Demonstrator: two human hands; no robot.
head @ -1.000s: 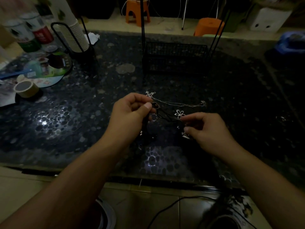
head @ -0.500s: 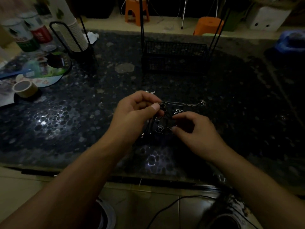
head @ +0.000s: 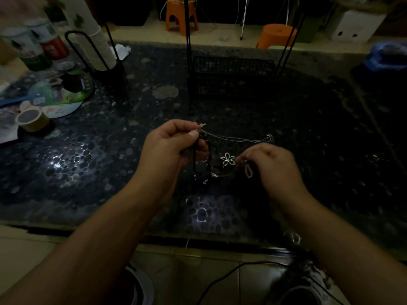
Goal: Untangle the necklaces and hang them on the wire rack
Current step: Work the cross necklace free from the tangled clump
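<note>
A tangle of necklaces hangs between my hands above the dark pebble table (head: 308, 150). My left hand (head: 169, 150) pinches dark cords (head: 195, 159) and the end of a thin silver chain (head: 237, 138) between thumb and fingers. My right hand (head: 273, 164) pinches a strand beside a silver flower pendant (head: 228, 159); a small oval ring (head: 248, 170) dangles under its fingers. The black wire rack (head: 231, 78) stands behind, at the table's middle back, with two thin uprights rising from it.
At the far left stand a black cup holder with stacked paper cups (head: 99, 49), tins (head: 50, 47), a round fan or plate (head: 66, 93) and a tape roll (head: 33, 119). Orange stools (head: 180, 16) sit on the floor behind. A cable (head: 220, 280) runs across the floor below.
My right hand has moved right and away from my left, pulling the strands apart. The flower pendant now shows between the hands, and the oval ring hangs below my right fingers.
</note>
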